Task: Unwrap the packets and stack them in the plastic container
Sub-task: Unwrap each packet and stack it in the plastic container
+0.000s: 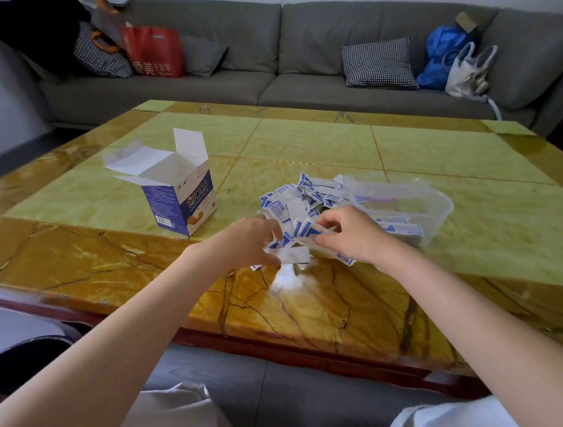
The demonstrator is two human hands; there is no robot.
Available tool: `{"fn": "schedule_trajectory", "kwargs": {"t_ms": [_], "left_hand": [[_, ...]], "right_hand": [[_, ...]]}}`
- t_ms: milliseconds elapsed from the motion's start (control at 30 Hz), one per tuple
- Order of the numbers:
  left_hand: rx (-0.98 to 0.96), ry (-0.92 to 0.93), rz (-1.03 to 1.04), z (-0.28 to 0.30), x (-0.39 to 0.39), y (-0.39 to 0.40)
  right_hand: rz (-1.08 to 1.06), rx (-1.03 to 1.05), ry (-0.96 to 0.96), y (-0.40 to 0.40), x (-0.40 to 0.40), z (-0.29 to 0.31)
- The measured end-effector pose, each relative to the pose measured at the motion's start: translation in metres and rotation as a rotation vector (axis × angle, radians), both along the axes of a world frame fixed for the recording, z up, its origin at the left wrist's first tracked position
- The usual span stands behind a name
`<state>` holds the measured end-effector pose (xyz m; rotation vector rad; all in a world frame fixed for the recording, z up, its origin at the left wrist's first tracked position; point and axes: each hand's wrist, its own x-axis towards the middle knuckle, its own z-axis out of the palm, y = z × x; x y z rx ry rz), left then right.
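A heap of small white-and-blue packets and torn wrappers [300, 197] lies on the table left of a clear plastic container [436, 205]. Several flat packets [408, 229] lie inside the container's near end. My left hand [246, 244] pinches one end of a blue-and-white wrapper [291, 242], and a white strip [293, 255] hangs under its fingers. My right hand [346, 232] pinches the other end of that wrapper, just in front of the container. One loose packet [345, 257] lies under my right hand.
An open white-and-blue cardboard box [178, 192] stands to the left on the green and amber marble table [113, 264]. A grey sofa [265, 60] with cushions and bags runs behind the table. My knees are below the near table edge.
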<state>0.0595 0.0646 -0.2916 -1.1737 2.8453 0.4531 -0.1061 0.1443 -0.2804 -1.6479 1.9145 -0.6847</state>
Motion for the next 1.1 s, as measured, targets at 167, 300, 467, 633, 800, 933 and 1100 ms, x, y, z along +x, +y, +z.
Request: {"fn": "schedule_trajectory", "kwargs": {"t_ms": [167, 300, 467, 633, 800, 933, 1100], "left_hand": [[0.064, -0.011, 0.082, 0.0, -0.003, 0.0], [-0.05, 0.025, 0.025, 0.003, -0.002, 0.003], [-0.163, 0.159, 0.034, 0.007, 0.003, 0.007], [0.163, 0.356, 0.159, 0.01, 0.004, 0.006], [0.21, 0.629, 0.336, 0.012, 0.001, 0.002], [0.107, 0.589, 0.264, 0.013, -0.002, 0.004], [0.059, 0.556, 0.142, 0.014, -0.004, 0.006]], "right_hand": [[0.065, 0.071, 0.03, 0.002, 0.008, -0.004], [0.008, -0.015, -0.005, 0.002, 0.005, 0.002], [-0.143, -0.148, -0.111, -0.001, 0.002, 0.003], [-0.225, -0.146, -0.364, -0.005, 0.0, 0.0], [-0.226, -0.063, -0.732, -0.005, 0.002, 0.0], [-0.049, -0.198, -0.135, -0.007, 0.003, 0.003], [0.218, -0.201, 0.294, -0.003, 0.013, 0.0]]}}
